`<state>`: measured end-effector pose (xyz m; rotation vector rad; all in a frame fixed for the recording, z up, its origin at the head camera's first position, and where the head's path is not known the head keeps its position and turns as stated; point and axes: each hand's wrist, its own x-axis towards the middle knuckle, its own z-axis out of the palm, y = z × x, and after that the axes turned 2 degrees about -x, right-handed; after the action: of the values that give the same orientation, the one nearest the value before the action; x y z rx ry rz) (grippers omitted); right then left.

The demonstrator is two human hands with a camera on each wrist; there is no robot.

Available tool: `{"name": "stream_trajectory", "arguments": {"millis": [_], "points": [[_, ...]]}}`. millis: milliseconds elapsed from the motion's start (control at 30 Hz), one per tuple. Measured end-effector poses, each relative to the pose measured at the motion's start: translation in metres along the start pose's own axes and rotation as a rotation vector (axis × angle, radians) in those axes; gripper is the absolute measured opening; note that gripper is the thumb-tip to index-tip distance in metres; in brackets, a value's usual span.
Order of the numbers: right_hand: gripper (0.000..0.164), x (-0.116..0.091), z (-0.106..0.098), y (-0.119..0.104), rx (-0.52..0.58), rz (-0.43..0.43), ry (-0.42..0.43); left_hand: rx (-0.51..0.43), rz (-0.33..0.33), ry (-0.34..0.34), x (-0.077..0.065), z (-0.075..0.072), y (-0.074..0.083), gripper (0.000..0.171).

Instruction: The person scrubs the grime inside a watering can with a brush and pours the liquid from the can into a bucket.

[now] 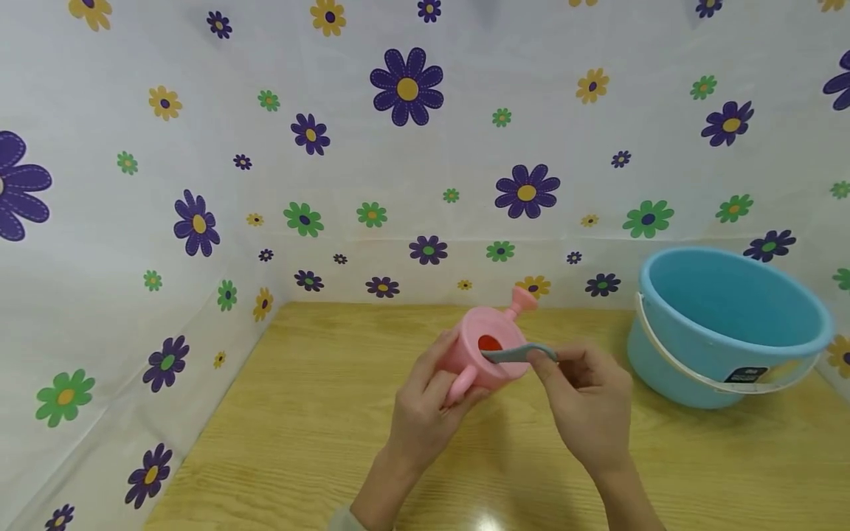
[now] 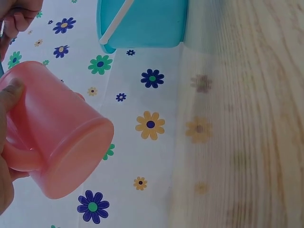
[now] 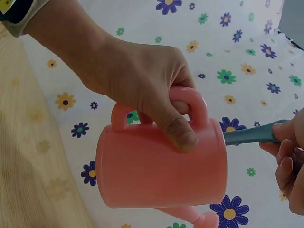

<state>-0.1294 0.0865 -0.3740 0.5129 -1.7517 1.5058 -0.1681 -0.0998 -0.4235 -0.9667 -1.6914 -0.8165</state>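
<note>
My left hand (image 1: 421,413) grips a pink toy watering can (image 3: 161,166) by its looped handle (image 3: 197,107), with the thumb pressed on the can's side. The can is held tilted above the table, its open top facing me and its sprinkler spout (image 1: 522,301) pointing to the back right. Something red-orange (image 1: 489,343) shows inside the can. Between thumb and fingers, my right hand (image 1: 594,409) pinches a curved grey-blue handle (image 1: 514,355). That handle reaches into the can's mouth; its far end is hidden inside, so its kind cannot be told.
A light blue bucket (image 1: 704,376) with a white carrying handle (image 1: 690,372) stands on the wooden table (image 1: 319,398) at the right. White cloth (image 1: 332,177) printed with flowers hangs behind the table and along its left side.
</note>
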Motion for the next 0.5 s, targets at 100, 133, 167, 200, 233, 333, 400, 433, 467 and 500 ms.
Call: {"name": "stream_trajectory", "arguments": {"millis": [100, 133, 167, 200, 233, 333, 400, 433, 467, 500], "points": [[0.010, 0.001, -0.004, -0.006, 0.093, 0.190, 0.051, -0.001, 0.001, -0.003, 0.000, -0.001, 0.001, 0.035], [0.010, 0.001, -0.005, -0.007, 0.119, 0.260, 0.063, -0.001, 0.003, -0.003, 0.000, -0.001, 0.001, 0.035], [0.011, 0.001, -0.005, -0.009, 0.138, 0.336, 0.068, -0.003, 0.009, 0.000, 0.000, -0.001, 0.001, 0.035], [0.013, 0.002, -0.004, -0.010, 0.149, 0.413, 0.066, -0.004, 0.018, 0.003, 0.001, -0.001, 0.001, 0.036], [0.014, 0.002, -0.003, -0.011, 0.175, 0.474, 0.064, -0.001, 0.029, 0.008, 0.001, -0.001, 0.001, 0.036], [0.015, 0.006, -0.002, -0.013, 0.246, 0.586, 0.069, 0.000, 0.052, 0.021, 0.003, -0.002, 0.001, 0.037], [0.013, 0.008, -0.004, -0.014, 0.301, 0.604, 0.085, -0.005, 0.064, 0.028, 0.005, -0.002, 0.001, 0.037], [0.013, 0.009, -0.005, -0.014, 0.317, 0.604, 0.093, -0.008, 0.069, 0.028, 0.005, -0.002, 0.001, 0.036], [0.012, 0.009, -0.005, -0.014, 0.323, 0.607, 0.089, -0.013, 0.074, 0.028, 0.005, -0.001, 0.002, 0.036], [0.012, 0.009, -0.005, -0.014, 0.320, 0.614, 0.073, -0.015, 0.082, 0.029, 0.006, -0.001, 0.002, 0.037]]}}
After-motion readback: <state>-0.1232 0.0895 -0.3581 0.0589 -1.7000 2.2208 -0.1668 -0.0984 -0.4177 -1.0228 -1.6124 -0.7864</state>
